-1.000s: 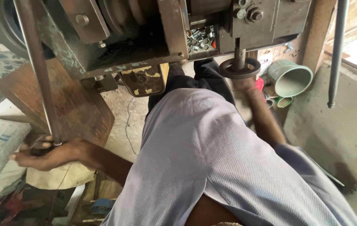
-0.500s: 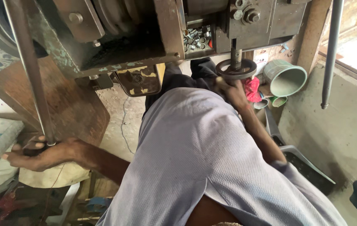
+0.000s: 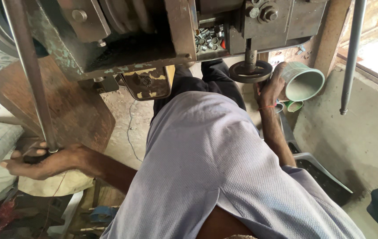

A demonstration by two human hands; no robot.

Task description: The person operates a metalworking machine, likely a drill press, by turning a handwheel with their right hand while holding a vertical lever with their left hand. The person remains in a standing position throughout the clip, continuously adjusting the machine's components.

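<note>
1. Head view, looking down over the person's lilac shirt (image 3: 224, 177) at a heavy, worn press machine (image 3: 153, 40) that fills the top of the frame from ten to two o'clock.
2. How far the work has got is hard to judge. A tray of small metal sleeves (image 3: 209, 37) sits inside the machine at twelve o'clock, and no piece shows in either hand, so nothing seen marks a finished or unfinished part.
3. Left hand (image 3: 38, 161), at nine o'clock, lies low and stretched out to the side, at the foot of a long steel rod (image 3: 32, 75) that runs up to eleven o'clock. The fingers curl loosely round something dark at the rod's base; I cannot tell whether they grip the rod itself.
4. Right hand (image 3: 273, 86), at one o'clock, is raised on a straight forearm, just beside the dark round handwheel (image 3: 250, 71) on its vertical spindle. The fingers look bent and close together, touching or nearly touching the wheel's rim; the contact is not clear.
5. A green cup (image 3: 304, 82) lies tipped directly behind that hand, at two o'clock.
</note>
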